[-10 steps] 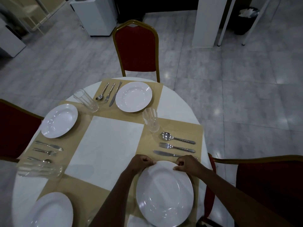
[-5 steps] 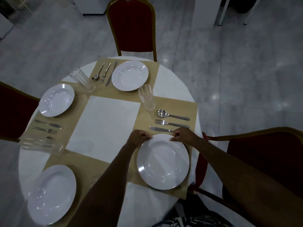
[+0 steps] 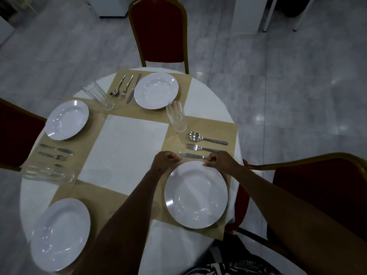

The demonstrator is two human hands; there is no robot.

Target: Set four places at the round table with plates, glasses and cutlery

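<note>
A white plate [image 3: 196, 197] lies on the tan placemat [image 3: 218, 126] at the right side of the round table [image 3: 129, 147]. My left hand [image 3: 165, 160] and my right hand [image 3: 217, 161] both pinch its far rim with curled fingers. Just beyond the rim lie a knife [image 3: 191, 155], a fork [image 3: 202, 148] and a spoon [image 3: 206, 138], with a glass [image 3: 176, 120] standing past them. Three more plates sit at the far place [image 3: 156, 90], the left place [image 3: 67, 120] and the near-left place [image 3: 59, 234].
Cutlery lies beside the far plate [image 3: 127, 87] and the left plate [image 3: 56, 149]. Glasses stand at the far left [image 3: 99, 96] and the left edge [image 3: 49, 173]. Red chairs stand at the far side [image 3: 158, 30], the right [image 3: 317, 185] and the left [image 3: 15, 132].
The view has tilted down and drawn back, so the whole table shows. The plate has come to rest on the right placemat, with both hands still at its far rim.
</note>
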